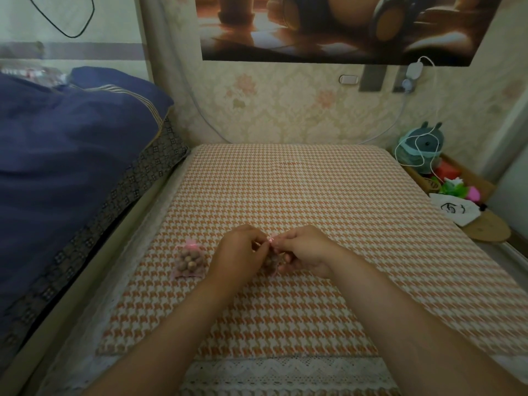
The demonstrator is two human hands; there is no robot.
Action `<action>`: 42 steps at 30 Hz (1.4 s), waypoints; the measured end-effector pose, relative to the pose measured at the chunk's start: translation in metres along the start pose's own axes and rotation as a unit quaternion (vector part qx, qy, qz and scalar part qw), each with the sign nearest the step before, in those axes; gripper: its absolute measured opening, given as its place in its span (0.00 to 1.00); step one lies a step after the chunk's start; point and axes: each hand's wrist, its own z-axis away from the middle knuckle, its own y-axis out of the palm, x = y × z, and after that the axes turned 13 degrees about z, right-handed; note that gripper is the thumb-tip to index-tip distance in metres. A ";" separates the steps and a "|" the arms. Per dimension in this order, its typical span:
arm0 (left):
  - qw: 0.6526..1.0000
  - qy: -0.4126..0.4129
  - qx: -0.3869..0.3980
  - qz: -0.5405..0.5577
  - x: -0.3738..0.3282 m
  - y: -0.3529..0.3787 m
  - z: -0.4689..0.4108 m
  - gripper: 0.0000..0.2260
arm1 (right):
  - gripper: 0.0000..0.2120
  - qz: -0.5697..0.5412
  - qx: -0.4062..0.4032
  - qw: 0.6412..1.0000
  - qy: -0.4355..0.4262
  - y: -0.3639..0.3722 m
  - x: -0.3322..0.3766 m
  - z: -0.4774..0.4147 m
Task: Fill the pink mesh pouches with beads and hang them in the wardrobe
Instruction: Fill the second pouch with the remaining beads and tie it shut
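While left hand (237, 252) and right hand (304, 250) pinch the pouch (270, 264), filled pouch (190, 262) lies left.

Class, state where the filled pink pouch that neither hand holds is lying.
In the head view, the filled pink pouch lies on the houndstooth mat, just left of the left hand, untouched.

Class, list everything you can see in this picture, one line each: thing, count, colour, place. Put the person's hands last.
table cover: one, orange-and-white houndstooth, centre.
filled pouch: one, pink with brown beads, on the cover left of the hands.
held pouch: one, pink, between both hands.
bedding: one, dark blue, left.
plush toy: one, grey-green, far right.
poster: one, brown-toned, wall above.
left hand: one, pinches the held pouch's top.
right hand: one, pinches it too.
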 end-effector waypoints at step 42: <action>0.936 -0.296 0.050 -0.182 0.032 -0.082 0.028 0.24 | 0.34 0.319 -0.039 0.940 -0.112 0.042 -0.010 0.004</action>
